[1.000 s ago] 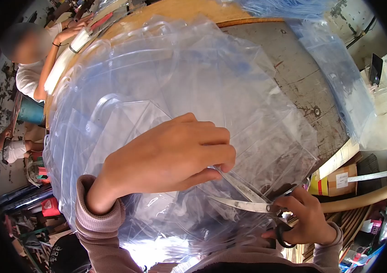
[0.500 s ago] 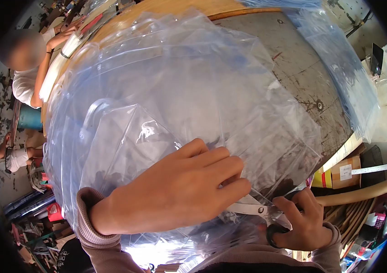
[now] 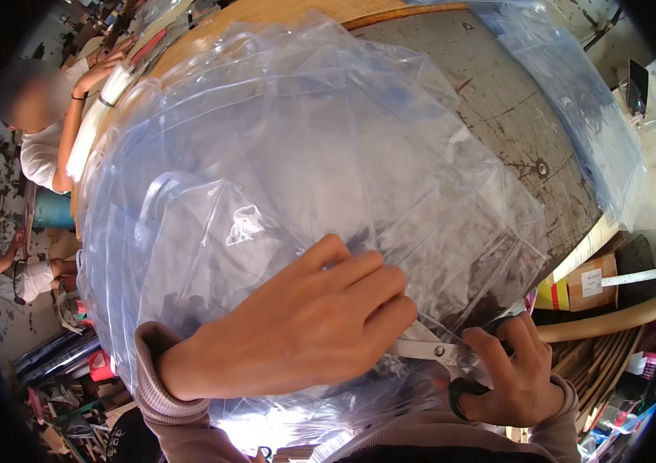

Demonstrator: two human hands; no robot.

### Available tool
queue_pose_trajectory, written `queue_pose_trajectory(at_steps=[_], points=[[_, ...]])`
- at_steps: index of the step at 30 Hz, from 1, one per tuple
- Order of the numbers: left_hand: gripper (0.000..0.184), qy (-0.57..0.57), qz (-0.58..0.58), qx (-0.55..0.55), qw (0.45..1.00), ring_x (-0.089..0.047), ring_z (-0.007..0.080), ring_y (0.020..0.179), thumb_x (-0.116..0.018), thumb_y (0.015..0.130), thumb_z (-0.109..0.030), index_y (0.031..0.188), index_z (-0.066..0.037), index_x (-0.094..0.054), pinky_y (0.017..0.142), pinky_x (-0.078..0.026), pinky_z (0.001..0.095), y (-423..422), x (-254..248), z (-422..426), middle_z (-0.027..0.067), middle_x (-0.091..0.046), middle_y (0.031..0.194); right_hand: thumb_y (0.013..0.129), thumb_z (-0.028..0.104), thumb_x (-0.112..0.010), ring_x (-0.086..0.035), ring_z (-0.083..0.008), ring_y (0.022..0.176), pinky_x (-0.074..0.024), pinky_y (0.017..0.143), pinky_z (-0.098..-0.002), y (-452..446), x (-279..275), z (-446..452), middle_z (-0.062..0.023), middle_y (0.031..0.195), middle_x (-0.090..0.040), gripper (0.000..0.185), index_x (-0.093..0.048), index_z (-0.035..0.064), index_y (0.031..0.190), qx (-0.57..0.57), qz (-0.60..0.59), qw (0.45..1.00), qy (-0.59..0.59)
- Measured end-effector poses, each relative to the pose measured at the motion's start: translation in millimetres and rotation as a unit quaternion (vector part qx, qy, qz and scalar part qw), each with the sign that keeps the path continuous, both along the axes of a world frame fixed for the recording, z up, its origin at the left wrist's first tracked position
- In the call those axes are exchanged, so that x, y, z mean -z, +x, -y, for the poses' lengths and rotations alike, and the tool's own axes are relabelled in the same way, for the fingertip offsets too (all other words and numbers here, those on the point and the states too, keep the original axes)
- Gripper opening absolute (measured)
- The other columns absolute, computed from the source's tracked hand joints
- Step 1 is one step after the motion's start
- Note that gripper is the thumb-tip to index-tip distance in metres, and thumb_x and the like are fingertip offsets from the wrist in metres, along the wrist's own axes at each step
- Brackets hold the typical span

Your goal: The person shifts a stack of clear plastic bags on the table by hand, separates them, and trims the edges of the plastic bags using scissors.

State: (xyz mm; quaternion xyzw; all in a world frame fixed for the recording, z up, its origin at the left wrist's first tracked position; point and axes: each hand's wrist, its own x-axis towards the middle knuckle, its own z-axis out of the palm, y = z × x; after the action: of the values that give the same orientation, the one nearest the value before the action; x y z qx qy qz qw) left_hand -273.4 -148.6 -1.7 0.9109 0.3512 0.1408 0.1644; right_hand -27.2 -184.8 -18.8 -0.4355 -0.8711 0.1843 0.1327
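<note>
My left hand (image 3: pixel 289 320) lies over a pile of clear plastic bags (image 3: pixel 297 170), its fingers bent and closed on the plastic of the top one. Its fingertips are partly hidden beneath the knuckles. In my right hand (image 3: pixel 511 374) is a pair of scissors (image 3: pixel 424 350), thumb and fingers through the dark loops. The loops are spread apart. The metal blades point left and reach under the left hand's fingers, so their tips are hidden. Clear plastic lies around the blades.
A scratched grey tabletop (image 3: pixel 509 116) shows beyond the pile. Another stack of bluish plastic (image 3: pixel 575 108) lies at the right. Below it are a cardboard box (image 3: pixel 594 283) and a curved tan tube (image 3: pixel 613 320). A person (image 3: pixel 46 154) sits at the far left beside a white bundle (image 3: pixel 96 123).
The view has shifted slightly. Both hands keep almost the same place, with the scissors still in my right hand and the left hand still on the plastic.
</note>
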Motion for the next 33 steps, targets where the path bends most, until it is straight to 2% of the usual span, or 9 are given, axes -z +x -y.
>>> queue_pose_trajectory(at_steps=[5, 21, 23, 25, 26, 27, 29, 30, 33], points=[[0.014, -0.037, 0.02, -0.005, 0.999, -0.051, 0.0139, 0.067, -0.069, 0.069, -0.009, 0.079, -0.008, -0.059, 0.059, -0.034, 0.0276, 0, -1, -1, -0.0007, -0.052, 0.075, 0.049, 0.032, -0.08, -0.046, -0.0211, 0.062, -0.037, 0.045, -0.0327, -4, 3, 1, -0.0062, 0.074, -0.041, 0.054, -0.062, 0.0082, 0.094, 0.008, 0.0, 1.0, 0.01], [0.011, -0.024, 0.022, -0.031, 0.999, -0.053, 0.0146, 0.071, -0.067, 0.07, -0.01, 0.08, -0.009, -0.062, 0.064, -0.035, 0.0302, -1, -4, -4, -0.0012, -0.056, 0.077, 0.049, 0.034, -0.087, -0.043, -0.0192, 0.057, -0.0367, 0.044, -0.0308, -6, 8, -3, -0.0069, 0.073, -0.04, 0.062, -0.059, 0.004, 0.096, 0.007, -0.075, 0.997, -0.03], [0.012, 0.071, 0.048, -0.077, 0.993, -0.055, 0.0173, 0.073, -0.068, 0.073, -0.017, 0.079, -0.009, -0.062, 0.068, -0.036, 0.0305, -9, -4, -12, -0.0004, -0.059, 0.078, 0.049, 0.034, -0.087, -0.043, -0.0184, 0.056, -0.0371, 0.044, -0.0302, -1, 4, -10, -0.0067, 0.073, -0.039, 0.063, -0.059, 0.0031, 0.096, 0.0, -0.098, 0.994, -0.047], [0.017, 0.07, 0.058, -0.085, 0.992, -0.056, 0.0191, 0.073, -0.071, 0.071, -0.022, 0.078, -0.009, -0.062, 0.07, -0.036, 0.0305, -25, -13, -26, 0.0002, -0.059, 0.077, 0.051, 0.031, -0.088, -0.046, -0.0178, 0.056, -0.0389, 0.046, -0.0286, 7, -2, -19, -0.0078, 0.073, -0.044, 0.062, -0.058, 0.0016, 0.097, -0.041, -0.087, 0.986, -0.139], [0.023, 0.069, 0.067, -0.096, 0.991, -0.056, 0.0209, 0.074, -0.073, 0.07, -0.027, 0.078, -0.008, -0.062, 0.072, -0.036, 0.0306, -35, -17, -33, 0.0009, -0.06, 0.076, 0.051, 0.031, -0.088, -0.046, -0.0178, 0.056, -0.0389, 0.046, -0.0286, 9, -3, -25, -0.0078, 0.073, -0.044, 0.062, -0.058, 0.0016, 0.097, -0.039, -0.087, 0.986, -0.136], [0.023, 0.072, 0.067, -0.094, 0.991, -0.056, 0.0209, 0.074, -0.073, 0.07, -0.027, 0.078, -0.008, -0.062, 0.072, -0.036, 0.0306, -44, -19, -38, 0.0009, -0.06, 0.076, 0.053, 0.031, -0.088, -0.049, -0.018, 0.056, -0.0395, 0.047, -0.0279, 11, -5, -31, -0.0081, 0.074, -0.047, 0.062, -0.057, 0.0014, 0.097, -0.06, -0.115, 0.971, -0.203], [0.032, -0.009, 0.075, -0.081, 0.994, -0.056, 0.02, 0.069, -0.077, 0.064, -0.035, 0.074, -0.009, -0.062, 0.073, -0.036, 0.0313, -61, -18, -45, 0.0006, -0.059, 0.071, 0.057, 0.031, -0.087, -0.054, -0.0171, 0.056, -0.0399, 0.048, -0.0257, 11, -15, -44, -0.0074, 0.07, -0.054, 0.059, -0.056, 0.0009, 0.097, -0.09, -0.116, 0.944, -0.295], [0.032, -0.007, 0.075, -0.081, 0.994, -0.056, 0.02, 0.069, -0.077, 0.064, -0.035, 0.074, -0.009, -0.062, 0.073, -0.036, 0.0313, -67, -16, -45, 0.0006, -0.059, 0.071, 0.057, 0.031, -0.087, -0.054, -0.0171, 0.056, -0.0399, 0.048, -0.0257, 12, -15, -46, -0.0074, 0.07, -0.054, 0.059, -0.056, 0.0009, 0.097, -0.09, -0.116, 0.945, -0.293], [0.031, -0.035, 0.054, -0.069, 0.996, -0.054, 0.0164, 0.062, -0.079, 0.061, -0.034, 0.068, -0.009, -0.062, 0.073, -0.036, 0.0311, -74, -10, -47, -0.0005, -0.057, 0.064, 0.061, 0.033, -0.085, -0.046, -0.0097, 0.05, -0.0335, 0.047, -0.0233, 19, -15, -50, -0.0015, 0.057, -0.05, 0.058, -0.055, 0.0008, 0.098, -0.095, -0.133, 0.883, -0.44]])
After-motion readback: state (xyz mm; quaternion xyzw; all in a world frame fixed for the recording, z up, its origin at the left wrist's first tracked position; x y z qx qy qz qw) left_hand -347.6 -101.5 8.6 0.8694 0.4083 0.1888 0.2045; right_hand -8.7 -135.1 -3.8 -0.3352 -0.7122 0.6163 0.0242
